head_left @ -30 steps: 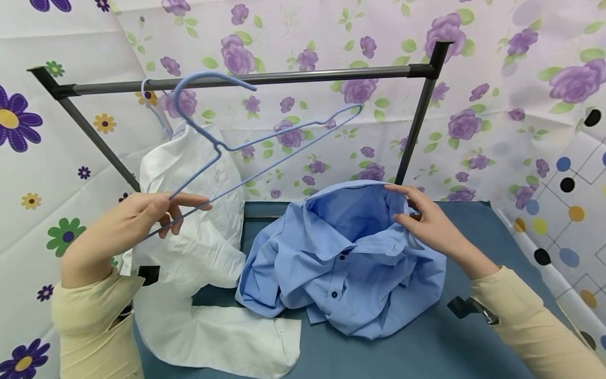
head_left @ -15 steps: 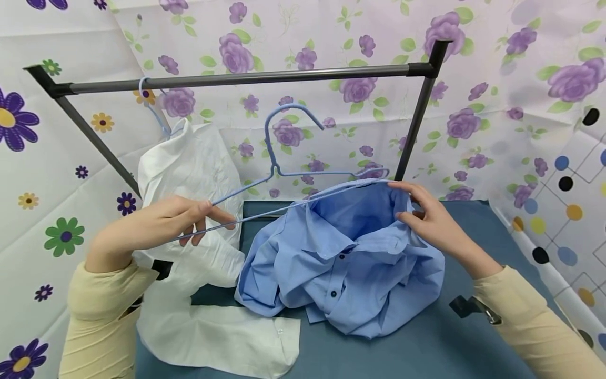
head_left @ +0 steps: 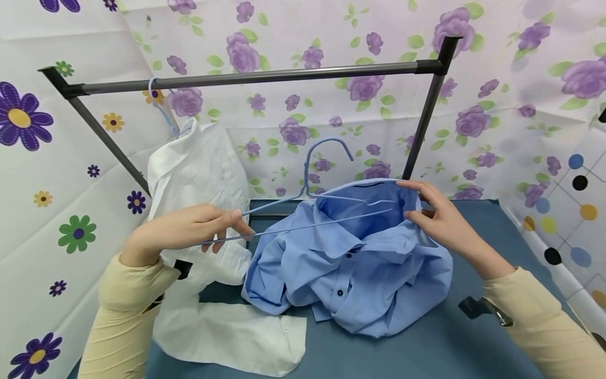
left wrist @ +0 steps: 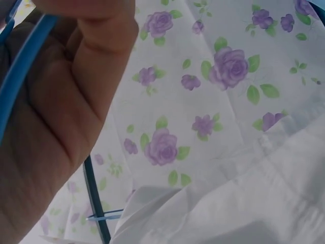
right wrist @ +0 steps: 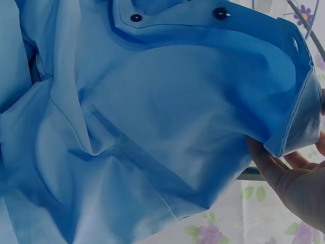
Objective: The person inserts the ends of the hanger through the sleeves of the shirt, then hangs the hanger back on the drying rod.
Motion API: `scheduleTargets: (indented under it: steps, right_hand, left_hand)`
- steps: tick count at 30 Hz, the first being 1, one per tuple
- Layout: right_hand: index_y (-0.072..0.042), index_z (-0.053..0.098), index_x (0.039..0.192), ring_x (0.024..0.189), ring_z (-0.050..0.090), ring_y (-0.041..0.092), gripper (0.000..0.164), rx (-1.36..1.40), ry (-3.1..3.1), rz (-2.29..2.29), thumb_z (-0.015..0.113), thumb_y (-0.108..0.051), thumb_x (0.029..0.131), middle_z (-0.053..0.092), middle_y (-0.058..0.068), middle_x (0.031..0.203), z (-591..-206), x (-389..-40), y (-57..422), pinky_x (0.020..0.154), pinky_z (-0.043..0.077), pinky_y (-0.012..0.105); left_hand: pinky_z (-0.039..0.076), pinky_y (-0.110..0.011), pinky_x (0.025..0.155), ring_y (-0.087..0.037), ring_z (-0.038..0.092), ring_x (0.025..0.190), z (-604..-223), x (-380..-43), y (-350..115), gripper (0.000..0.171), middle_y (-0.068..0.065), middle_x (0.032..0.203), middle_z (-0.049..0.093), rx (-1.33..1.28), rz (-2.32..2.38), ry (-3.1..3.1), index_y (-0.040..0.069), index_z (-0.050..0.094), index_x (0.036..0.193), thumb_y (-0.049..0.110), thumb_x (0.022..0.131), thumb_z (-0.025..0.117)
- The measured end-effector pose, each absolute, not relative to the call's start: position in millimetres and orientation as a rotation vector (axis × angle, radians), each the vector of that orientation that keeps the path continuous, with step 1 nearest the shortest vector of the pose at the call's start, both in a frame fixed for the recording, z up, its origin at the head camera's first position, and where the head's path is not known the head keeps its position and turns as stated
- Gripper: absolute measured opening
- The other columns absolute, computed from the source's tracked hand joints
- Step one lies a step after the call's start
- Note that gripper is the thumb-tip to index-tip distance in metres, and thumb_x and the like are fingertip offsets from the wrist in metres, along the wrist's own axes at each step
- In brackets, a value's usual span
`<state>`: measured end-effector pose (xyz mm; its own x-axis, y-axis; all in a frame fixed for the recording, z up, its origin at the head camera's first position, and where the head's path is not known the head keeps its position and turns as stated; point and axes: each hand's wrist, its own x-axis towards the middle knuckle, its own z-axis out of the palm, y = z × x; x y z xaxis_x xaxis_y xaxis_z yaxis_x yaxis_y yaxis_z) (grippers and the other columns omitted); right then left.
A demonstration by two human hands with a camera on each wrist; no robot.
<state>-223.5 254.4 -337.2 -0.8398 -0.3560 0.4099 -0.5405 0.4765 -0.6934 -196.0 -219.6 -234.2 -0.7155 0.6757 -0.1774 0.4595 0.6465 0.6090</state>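
Observation:
My left hand (head_left: 215, 226) grips one end of a light blue wire hanger (head_left: 312, 202), its far end inside the collar opening of a crumpled blue shirt (head_left: 350, 258) on the blue table (head_left: 426, 347). My right hand (head_left: 426, 210) pinches the back of that collar and holds it up and open. In the left wrist view the hanger wire (left wrist: 23, 71) crosses my palm (left wrist: 45, 132). The right wrist view shows the blue shirt (right wrist: 142, 122) with dark buttons and my fingertips (right wrist: 284, 178) under its collar edge.
A white shirt (head_left: 199, 173) hangs from another blue hanger (head_left: 158, 102) at the left end of a dark clothes rail (head_left: 255, 78), its sleeve trailing over the table. Floral sheets cover the walls behind and on both sides.
My left hand has carried the hanger down and to the right, from up by the rail into the blue shirt's collar. The right hand has kept the collar raised.

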Motion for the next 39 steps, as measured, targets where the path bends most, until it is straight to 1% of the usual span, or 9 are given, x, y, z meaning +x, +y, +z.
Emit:
scheduleTargets:
  steps: [8,15,19,23,26,30,33,36,39]
  right_hand:
    - [-0.019,0.041,0.154,0.110,0.043,0.020,0.057,0.786,-2.525,1.289,0.058,-0.004,0.101,0.038,0.012,0.153,-334,-222,255,0.079,0.043,0.021]
    - [-0.018,0.042,0.153,0.107,0.045,0.019,0.057,0.791,-2.517,1.282,0.058,-0.002,0.101,0.040,0.012,0.151,-333,-219,256,0.078,0.043,0.021]
    - [-0.017,0.043,0.153,0.103,0.044,0.019,0.057,0.791,-2.511,1.286,0.058,-0.001,0.101,0.039,0.012,0.151,-332,-218,256,0.074,0.043,0.023]
    - [-0.020,0.042,0.153,0.105,0.045,0.020,0.057,0.806,-2.517,1.282,0.058,-0.004,0.101,0.039,0.010,0.152,-333,-219,252,0.075,0.043,0.027]
    - [-0.021,0.043,0.153,0.099,0.046,0.019,0.057,0.804,-2.518,1.274,0.059,-0.004,0.101,0.040,0.010,0.151,-333,-218,250,0.072,0.042,0.028]
    - [-0.021,0.043,0.153,0.088,0.045,0.020,0.058,0.798,-2.506,1.271,0.059,-0.002,0.100,0.042,0.010,0.150,-332,-216,252,0.066,0.041,0.030]
    - [-0.021,0.043,0.153,0.089,0.045,0.019,0.059,0.803,-2.499,1.270,0.060,-0.002,0.100,0.042,0.009,0.149,-332,-215,252,0.066,0.041,0.030]
    - [-0.021,0.043,0.153,0.089,0.045,0.020,0.059,0.813,-2.489,1.281,0.059,-0.001,0.100,0.041,0.009,0.149,-333,-215,252,0.065,0.041,0.030]
    - [-0.020,0.043,0.153,0.099,0.046,0.021,0.059,0.827,-2.484,1.302,0.058,0.000,0.100,0.041,0.010,0.149,-334,-215,249,0.067,0.042,0.029]
  left_hand:
    - [0.051,-0.036,0.060,-0.027,0.062,0.070,-250,-208,-210,0.056,-0.003,0.106,0.070,0.918,0.794,2.447,0.012,0.073,0.122,0.037,0.113,0.024]
    - [0.053,-0.038,0.060,-0.026,0.063,0.071,-260,-220,-198,0.059,-0.002,0.119,0.070,0.928,0.819,2.422,0.012,0.073,0.122,0.042,0.112,0.023]
    - [0.053,-0.039,0.060,-0.028,0.062,0.070,-264,-224,-191,0.059,-0.003,0.122,0.070,0.941,0.821,2.412,0.010,0.072,0.125,0.043,0.112,0.024]
    - [0.053,-0.041,0.060,-0.028,0.062,0.066,-268,-227,-188,0.059,-0.003,0.121,0.070,0.911,0.833,2.403,0.008,0.069,0.129,0.045,0.112,0.026]
    - [0.052,-0.042,0.061,-0.027,0.061,0.064,-271,-231,-182,0.060,-0.001,0.120,0.071,0.897,0.843,2.393,0.009,0.068,0.130,0.048,0.111,0.027]
    - [0.052,-0.042,0.060,-0.027,0.062,0.064,-276,-239,-170,0.061,-0.002,0.120,0.071,0.903,0.856,2.376,0.014,0.068,0.131,0.054,0.109,0.027]
    - [0.052,-0.042,0.059,-0.029,0.063,0.067,-279,-243,-160,0.060,-0.002,0.120,0.071,0.917,0.857,2.376,0.017,0.068,0.131,0.056,0.108,0.029]
    - [0.053,-0.044,0.060,-0.033,0.063,0.070,-282,-243,-149,0.060,-0.002,0.121,0.070,0.935,0.856,2.375,0.016,0.068,0.132,0.056,0.108,0.031]
    - [0.053,-0.044,0.059,-0.035,0.063,0.070,-286,-243,-141,0.059,-0.004,0.122,0.070,0.954,0.872,2.362,0.013,0.067,0.133,0.054,0.108,0.033]
